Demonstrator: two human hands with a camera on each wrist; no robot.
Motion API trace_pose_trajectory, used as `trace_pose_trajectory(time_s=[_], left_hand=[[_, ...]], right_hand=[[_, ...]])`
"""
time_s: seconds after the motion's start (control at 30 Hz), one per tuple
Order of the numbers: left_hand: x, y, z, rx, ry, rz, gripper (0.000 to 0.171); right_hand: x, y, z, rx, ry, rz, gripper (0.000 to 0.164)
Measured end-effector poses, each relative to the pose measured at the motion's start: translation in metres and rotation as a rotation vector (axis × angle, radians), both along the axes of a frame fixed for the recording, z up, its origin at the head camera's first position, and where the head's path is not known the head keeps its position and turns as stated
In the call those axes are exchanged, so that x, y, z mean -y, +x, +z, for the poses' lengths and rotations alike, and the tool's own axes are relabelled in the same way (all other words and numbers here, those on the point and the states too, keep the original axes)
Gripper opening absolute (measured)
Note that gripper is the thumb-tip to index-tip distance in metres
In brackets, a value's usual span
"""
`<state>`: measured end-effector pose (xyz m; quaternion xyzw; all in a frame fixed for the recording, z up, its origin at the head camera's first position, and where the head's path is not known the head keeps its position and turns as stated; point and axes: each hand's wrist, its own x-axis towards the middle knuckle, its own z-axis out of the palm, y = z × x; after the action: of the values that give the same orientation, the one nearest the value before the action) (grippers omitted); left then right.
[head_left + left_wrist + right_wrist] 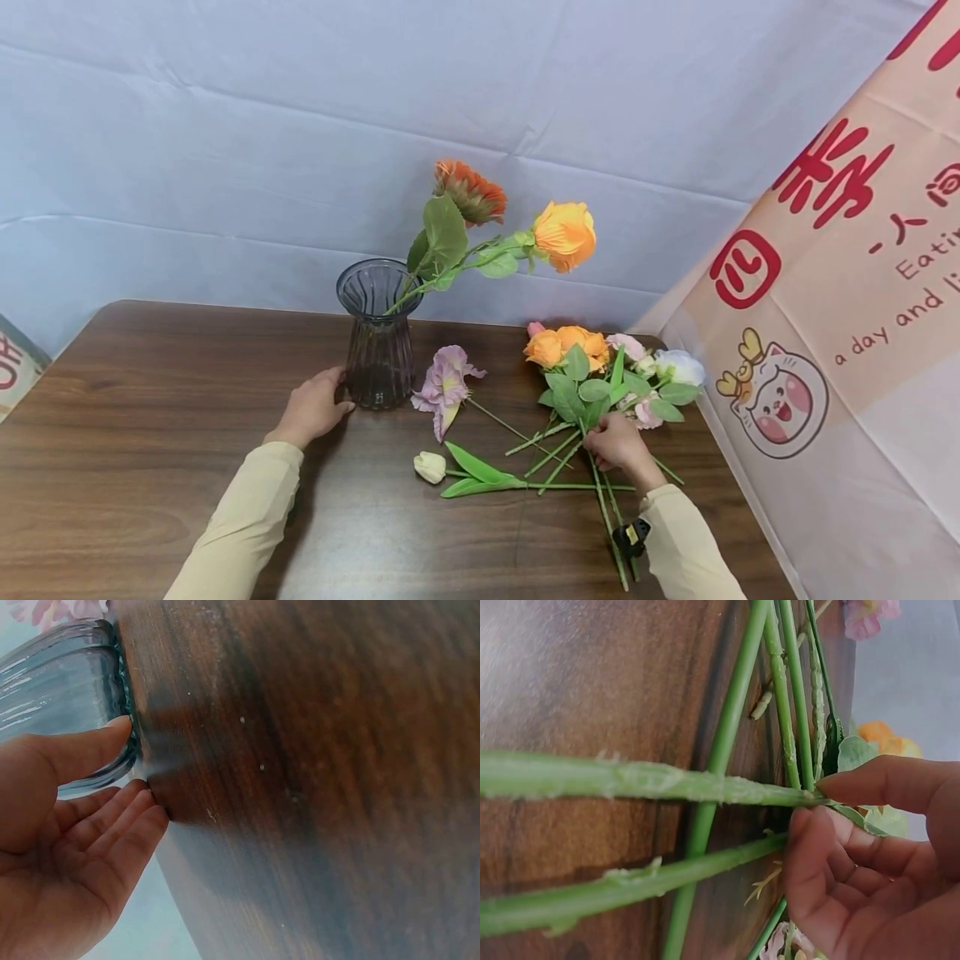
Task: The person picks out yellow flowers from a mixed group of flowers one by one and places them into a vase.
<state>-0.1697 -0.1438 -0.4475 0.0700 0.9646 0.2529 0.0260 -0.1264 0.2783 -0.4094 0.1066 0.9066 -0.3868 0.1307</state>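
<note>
A ribbed dark glass vase (pixel 381 358) stands upright near the table's back edge, holding an orange flower (pixel 471 193) and a yellow-orange rose (pixel 564 237) that lean right. At its base is my left hand (pixel 311 408); in the left wrist view the thumb lies against the glass (pixel 75 697), the other fingers fairly straight beside it, tips at the tabletop. My right hand (pixel 618 448) is at the pile of flowers on the right. Its thumb and index finger pinch a green flower stem (pixel 735 790) just below the leaves; which bloom it carries is hidden among the others.
Orange roses (pixel 566 346), pink blooms and a pale blue-white flower (pixel 678 367) lie at the table's back right. A purple flower (pixel 444 385) rests beside the vase, and a white tulip (pixel 430 467) lies in front of it. A printed cloth (pixel 847 333) borders the right side.
</note>
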Motion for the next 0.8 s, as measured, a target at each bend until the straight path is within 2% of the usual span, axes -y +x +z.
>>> trace_pose_trajectory(time_s=[0.2,0.4,0.63,0.8], left_hand=[[-0.0012,0.0004,0.0004,0.015,0.007,0.009,0.054],[-0.0011,0.0004,0.0009,0.027,0.014,0.017,0.055],[-0.0007,0.0003,0.0018,0.026,0.006,0.01,0.054],[-0.0006,0.0009,0.003,0.029,0.002,0.007,0.054]], right_hand=[[-0.0023,-0.0009,-0.0003,0.022,-0.024,0.011,0.025],[-0.0038,-0.0022,0.0027,0.052,-0.065,0.034,0.025],[-0.0057,-0.0041,0.0037,0.091,-0.106,0.022,0.029],[-0.007,-0.0044,0.0059,0.107,-0.128,0.035,0.026]])
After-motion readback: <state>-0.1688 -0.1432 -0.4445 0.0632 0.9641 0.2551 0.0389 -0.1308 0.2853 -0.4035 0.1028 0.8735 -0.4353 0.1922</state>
